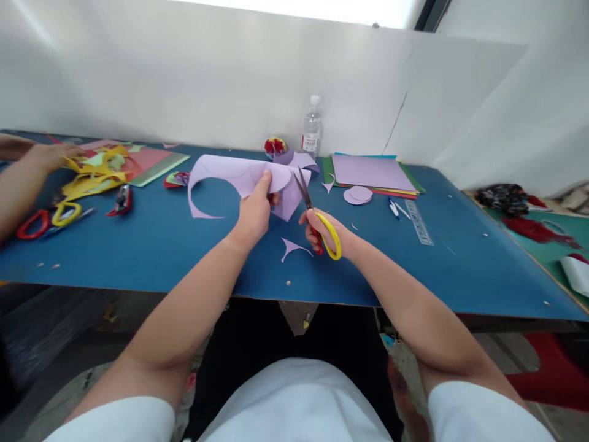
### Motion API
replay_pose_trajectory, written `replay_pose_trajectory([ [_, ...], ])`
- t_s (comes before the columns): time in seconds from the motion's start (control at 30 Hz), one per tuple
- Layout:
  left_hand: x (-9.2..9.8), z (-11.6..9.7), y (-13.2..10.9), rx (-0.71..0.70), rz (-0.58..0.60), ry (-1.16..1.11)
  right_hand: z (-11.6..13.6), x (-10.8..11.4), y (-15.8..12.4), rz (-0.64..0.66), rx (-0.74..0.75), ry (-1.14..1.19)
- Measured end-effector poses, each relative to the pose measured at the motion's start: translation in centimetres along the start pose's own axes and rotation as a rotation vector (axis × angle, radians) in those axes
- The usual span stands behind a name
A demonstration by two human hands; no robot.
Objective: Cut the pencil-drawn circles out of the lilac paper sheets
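My left hand (256, 210) grips a purple paper sheet (225, 167) above the blue table, thumb on top. A large rounded opening has been cut in the sheet's left part. My right hand (322, 232) is closed on scissors (332, 238) with red and yellow handles; their blades point up and away at the sheet's right edge. Below the sheet lies a thin purple scrap (293, 247). Two or more purple paper circles (358, 194) rest to the right, in front of a stack of coloured paper (372, 172).
A water bottle (312, 126) stands near the wall beside a colourful paper ball (275, 146). A clear ruler (418, 222) and pen (394, 207) lie right. At left are another person's hands (50, 156), yellow scraps (99, 175), more scissors (67, 213) and a red-black tool (122, 200).
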State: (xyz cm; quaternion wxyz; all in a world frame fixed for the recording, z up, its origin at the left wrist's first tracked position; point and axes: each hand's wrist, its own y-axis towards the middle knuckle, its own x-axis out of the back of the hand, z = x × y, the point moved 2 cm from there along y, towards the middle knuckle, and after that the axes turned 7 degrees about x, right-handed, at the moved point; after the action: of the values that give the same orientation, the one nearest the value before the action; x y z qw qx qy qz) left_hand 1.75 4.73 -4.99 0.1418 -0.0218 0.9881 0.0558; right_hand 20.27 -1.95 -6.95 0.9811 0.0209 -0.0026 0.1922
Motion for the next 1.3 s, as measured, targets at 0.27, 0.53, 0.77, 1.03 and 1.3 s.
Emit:
replay_pose_trajectory([
  [0.27,-0.5,-0.2,-0.3,-0.039,-0.107,-0.075,0.3,-0.5,-0.4,0.11,0.008,0.027],
  [0.53,-1.2,-1.1,-1.5,0.053,0.145,-0.141,0.6,-0.5,-0.2,0.055,0.061,0.034],
  [0.77,-1.2,-1.5,-1.8,0.097,0.137,-0.105,0.8,-0.4,-0.3,0.033,0.061,0.027],
  [1.03,-1.1,-1.3,-1.6,0.088,0.174,-0.111,1.0,-0.2,-0.2,-0.013,0.045,-0.017],
  [1.3,-0.8,-1.8,-1.2,0.09,0.16,-0.076,1.1,0.0,-0.4,-0.046,0.018,-0.06],
])
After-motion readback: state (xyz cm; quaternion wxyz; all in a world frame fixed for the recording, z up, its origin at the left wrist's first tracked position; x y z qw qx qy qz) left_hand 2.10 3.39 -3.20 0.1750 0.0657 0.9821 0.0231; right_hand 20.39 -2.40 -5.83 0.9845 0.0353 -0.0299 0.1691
